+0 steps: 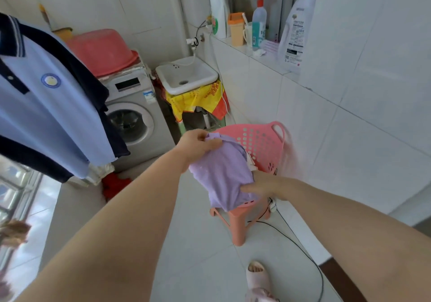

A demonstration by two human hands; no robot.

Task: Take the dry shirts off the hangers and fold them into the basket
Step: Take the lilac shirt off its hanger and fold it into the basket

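Note:
A folded lilac shirt (222,173) is held over the near side of the pink perforated basket (263,143), which rests on an orange plastic stool (239,222). My left hand (198,143) grips the shirt's far top edge. My right hand (265,186) holds its near lower edge. Some pale cloth shows inside the basket behind the shirt. A light blue polo shirt (46,101) with a dark navy collar and sleeve hangs at the upper left; its hanger is out of view.
A washing machine (135,115) with a pink basin (102,50) on top stands at the back, a white sink (186,74) beside it. Detergent bottles (296,26) line the tiled ledge on the right. A black cable (303,248) runs across the floor near my slippered foot (257,276).

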